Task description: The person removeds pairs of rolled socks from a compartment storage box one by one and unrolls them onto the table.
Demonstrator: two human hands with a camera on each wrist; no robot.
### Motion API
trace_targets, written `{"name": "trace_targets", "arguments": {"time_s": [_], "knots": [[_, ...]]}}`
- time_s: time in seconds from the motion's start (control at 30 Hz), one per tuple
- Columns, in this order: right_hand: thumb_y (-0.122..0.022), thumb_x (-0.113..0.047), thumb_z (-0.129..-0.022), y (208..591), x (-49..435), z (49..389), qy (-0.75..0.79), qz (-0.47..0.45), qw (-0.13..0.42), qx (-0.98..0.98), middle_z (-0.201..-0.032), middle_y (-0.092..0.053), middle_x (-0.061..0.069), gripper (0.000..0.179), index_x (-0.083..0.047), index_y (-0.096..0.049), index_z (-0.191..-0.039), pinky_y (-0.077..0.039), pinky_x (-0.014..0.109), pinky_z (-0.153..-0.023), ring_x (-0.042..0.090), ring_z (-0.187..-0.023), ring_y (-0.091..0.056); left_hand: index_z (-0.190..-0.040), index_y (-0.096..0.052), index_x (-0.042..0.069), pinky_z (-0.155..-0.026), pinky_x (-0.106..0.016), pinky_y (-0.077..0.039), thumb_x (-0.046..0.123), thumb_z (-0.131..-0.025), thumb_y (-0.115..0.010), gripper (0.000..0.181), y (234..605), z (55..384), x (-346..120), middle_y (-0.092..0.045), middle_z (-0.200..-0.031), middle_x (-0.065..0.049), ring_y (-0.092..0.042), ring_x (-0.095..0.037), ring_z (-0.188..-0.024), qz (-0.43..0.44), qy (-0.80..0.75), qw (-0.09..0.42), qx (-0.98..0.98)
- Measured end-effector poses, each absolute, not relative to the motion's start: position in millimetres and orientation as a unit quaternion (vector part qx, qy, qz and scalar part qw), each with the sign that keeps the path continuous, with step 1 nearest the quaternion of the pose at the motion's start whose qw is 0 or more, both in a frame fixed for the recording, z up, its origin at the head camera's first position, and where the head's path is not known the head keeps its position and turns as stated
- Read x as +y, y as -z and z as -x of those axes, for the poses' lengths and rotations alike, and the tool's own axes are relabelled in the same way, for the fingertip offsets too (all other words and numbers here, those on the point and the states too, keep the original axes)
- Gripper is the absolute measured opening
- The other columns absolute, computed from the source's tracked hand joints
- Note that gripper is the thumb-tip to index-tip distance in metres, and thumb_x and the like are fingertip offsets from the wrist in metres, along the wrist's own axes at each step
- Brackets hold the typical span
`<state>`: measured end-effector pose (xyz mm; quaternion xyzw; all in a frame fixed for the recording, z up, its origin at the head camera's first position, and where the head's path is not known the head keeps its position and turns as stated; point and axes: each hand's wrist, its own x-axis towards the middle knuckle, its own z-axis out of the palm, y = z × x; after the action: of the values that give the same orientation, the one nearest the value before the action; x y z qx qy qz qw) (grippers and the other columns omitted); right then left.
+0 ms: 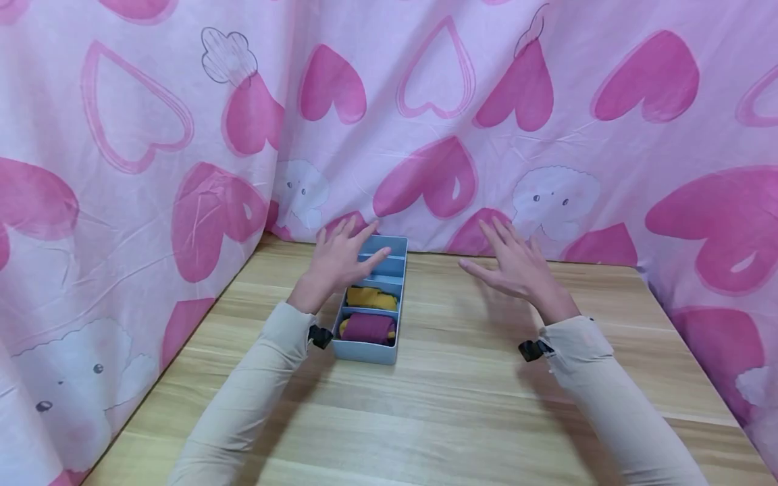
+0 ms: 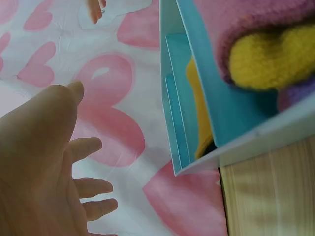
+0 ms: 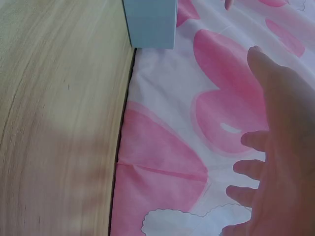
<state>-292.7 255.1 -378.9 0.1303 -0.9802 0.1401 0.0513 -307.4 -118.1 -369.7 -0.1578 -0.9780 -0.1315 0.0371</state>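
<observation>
At 11 o'clock on desk (image 1: 462, 418): box (image 1: 365, 352); maroon roll (image 1: 369, 329) in 6 o'clock-end compartment, mustard bundle (image 1: 372, 298) next toward 12. Left hand (image 1: 338, 262) at box's 11, right hand (image 1: 518, 270) at its 3; both empty, fingers (image 2: 93, 188) spread. Advisable: move hands without brushing box, keeping contents seated.

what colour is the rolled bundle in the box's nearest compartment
The bundle is purplish maroon with yellow at its ends, clearest in the head view.
</observation>
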Motion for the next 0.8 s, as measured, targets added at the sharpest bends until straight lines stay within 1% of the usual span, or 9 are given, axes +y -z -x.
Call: {"name": "trace_targets", "arguments": {"time_s": [0.13, 0.23, 0.4, 0.53, 0.7, 0.8], "knots": [[-0.048, -0.088, -0.095, 379, 255, 292, -0.142, -0.141, 0.070, -0.977, -0.183, -0.013, 0.011, 0.105, -0.029, -0.015, -0.175, -0.005, 0.083, -0.126, 0.038, -0.170, -0.011, -0.172, -0.027, 0.039, -0.131, -0.075, -0.011, 0.076, -0.102, -0.045, 0.081, 371, 308, -120, -0.027, -0.180, -0.012, -0.021, -0.035, -0.168, 0.158, 0.140, 0.043, -0.977], [-0.050, -0.085, -0.096, 379, 254, 293, -0.144, -0.151, 0.083, -0.974, -0.183, -0.017, 0.012, 0.104, -0.028, -0.017, -0.175, -0.010, 0.079, -0.128, 0.037, -0.169, -0.016, -0.172, -0.027, 0.036, -0.132, -0.073, -0.014, 0.076, -0.103, -0.044, 0.082, 373, 307, -122, -0.027, -0.179, -0.013, -0.022, -0.036, -0.168, 0.161, 0.142, 0.047, -0.976], [-0.058, -0.077, -0.098, 380, 251, 292, -0.158, -0.171, 0.116, -0.966, -0.180, -0.027, 0.011, 0.092, -0.024, -0.036, -0.170, -0.027, 0.071, -0.128, 0.038, -0.166, -0.027, -0.173, -0.027, 0.032, -0.131, -0.070, -0.022, 0.071, -0.105, -0.046, 0.080, 377, 303, -127, -0.030, -0.178, -0.014, -0.026, -0.038, -0.166, 0.169, 0.150, 0.060, -0.972], [-0.062, -0.069, -0.100, 379, 247, 288, -0.169, -0.183, 0.147, -0.957, -0.176, -0.037, 0.009, 0.080, -0.023, -0.048, -0.163, -0.034, 0.071, -0.124, 0.037, -0.162, -0.036, -0.172, -0.032, 0.028, -0.128, -0.067, -0.032, 0.066, -0.107, -0.049, 0.077, 381, 302, -131, -0.034, -0.177, -0.014, -0.033, -0.039, -0.163, 0.167, 0.166, 0.070, -0.969], [-0.065, -0.061, -0.101, 376, 239, 282, -0.185, -0.199, 0.168, -0.947, -0.169, -0.048, 0.007, 0.071, -0.026, -0.052, -0.161, -0.040, 0.071, -0.119, 0.035, -0.157, -0.044, -0.168, -0.041, 0.023, -0.119, -0.065, -0.046, 0.064, -0.108, -0.049, 0.072, 389, 301, -135, -0.041, -0.173, -0.012, -0.046, -0.040, -0.154, 0.160, 0.178, 0.068, -0.969], [-0.066, -0.058, -0.102, 374, 235, 277, -0.194, -0.207, 0.171, -0.944, -0.167, -0.051, 0.005, 0.068, -0.029, -0.051, -0.161, -0.044, 0.070, -0.117, 0.034, -0.155, -0.046, -0.167, -0.043, 0.023, -0.116, -0.065, -0.049, 0.064, -0.109, -0.048, 0.071, 395, 300, -136, -0.044, -0.171, -0.012, -0.050, -0.040, -0.151, 0.153, 0.185, 0.059, -0.969]]}}
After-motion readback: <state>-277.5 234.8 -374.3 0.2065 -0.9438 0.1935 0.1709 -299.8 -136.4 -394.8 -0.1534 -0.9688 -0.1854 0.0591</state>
